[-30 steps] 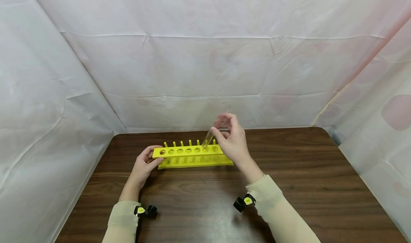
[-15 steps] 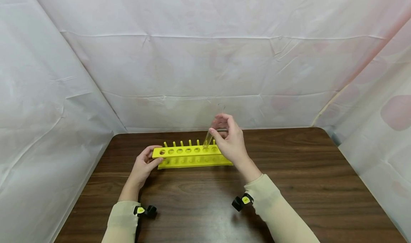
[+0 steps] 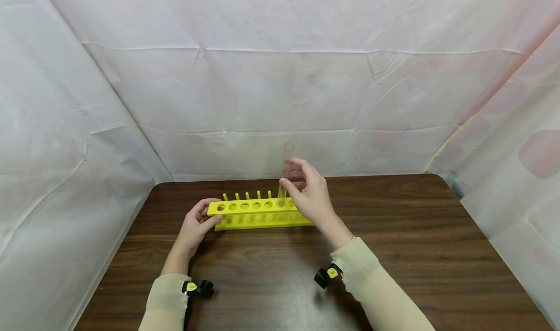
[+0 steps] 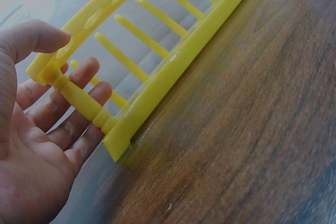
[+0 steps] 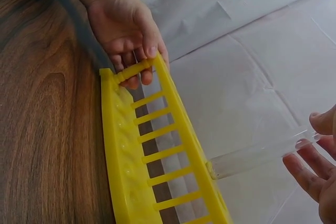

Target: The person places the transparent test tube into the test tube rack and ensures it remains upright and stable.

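Observation:
A yellow test tube rack (image 3: pixel 262 225) stands on the table, with a row of holes in its top bar and a row of pegs behind. My left hand (image 3: pixel 194 230) grips the rack's left end, thumb on the top bar and fingers around the end post, as the left wrist view shows. Between the thumb and fingers of my right hand (image 3: pixel 311 195) is a clear test tube (image 5: pixel 247 160). It stands nearly upright, its rounded lower end at a hole toward the rack's right side. Little or none of it shows below the top bar.
The brown wooden table (image 3: pixel 253 277) extends to both sides and in front of the rack. White sheeting (image 3: pixel 245 102) rises behind the table and at its sides. A black camera (image 3: pixel 323 277) is strapped to the right wrist, another (image 3: pixel 205 288) to the left.
My right hand has moved slightly left, turning the test tube from a slant to nearly upright, its lower end at the hole. The left hand and the rack stay in place.

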`<action>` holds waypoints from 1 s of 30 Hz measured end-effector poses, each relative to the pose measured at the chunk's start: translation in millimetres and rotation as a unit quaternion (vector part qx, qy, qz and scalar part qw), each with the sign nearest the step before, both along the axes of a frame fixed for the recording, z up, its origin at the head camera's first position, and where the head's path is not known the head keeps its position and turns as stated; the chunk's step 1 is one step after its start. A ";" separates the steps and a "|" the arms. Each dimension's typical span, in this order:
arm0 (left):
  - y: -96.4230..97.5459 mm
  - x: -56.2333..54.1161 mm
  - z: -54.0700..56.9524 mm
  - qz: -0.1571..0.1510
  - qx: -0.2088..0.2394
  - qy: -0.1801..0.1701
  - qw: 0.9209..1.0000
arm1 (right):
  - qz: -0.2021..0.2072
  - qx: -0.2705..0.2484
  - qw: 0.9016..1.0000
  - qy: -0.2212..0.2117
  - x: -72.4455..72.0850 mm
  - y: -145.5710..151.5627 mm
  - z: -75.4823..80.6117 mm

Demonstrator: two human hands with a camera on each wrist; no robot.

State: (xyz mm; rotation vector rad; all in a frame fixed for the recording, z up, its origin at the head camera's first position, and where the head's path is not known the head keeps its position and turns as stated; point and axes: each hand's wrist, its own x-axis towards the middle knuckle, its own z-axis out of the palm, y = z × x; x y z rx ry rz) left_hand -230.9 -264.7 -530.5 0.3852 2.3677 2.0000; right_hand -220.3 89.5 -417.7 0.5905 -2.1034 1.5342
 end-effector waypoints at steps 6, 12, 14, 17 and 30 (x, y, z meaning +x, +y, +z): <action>-0.1 -0.5 -0.6 0.000 -0.001 0.001 1.000 | 0.000 0.016 1.000 -0.006 0.9 -1.9 -1.4; 0.3 -0.5 -1.6 0.005 0.001 -0.004 1.000 | 0.001 0.032 0.999 -0.014 0.3 -3.1 -4.1; 0.2 -0.7 -2.1 0.002 0.002 -0.002 1.000 | 0.001 0.037 0.999 -0.015 0.0 -3.2 -5.4; 0.2 -0.9 -2.3 0.000 0.006 0.000 1.000 | 0.004 0.040 0.999 -0.013 -0.7 -3.8 -7.5; -1.0 -1.1 -1.9 -0.003 0.010 0.000 1.000 | 0.024 0.053 0.998 -0.020 -2.8 -4.8 -19.3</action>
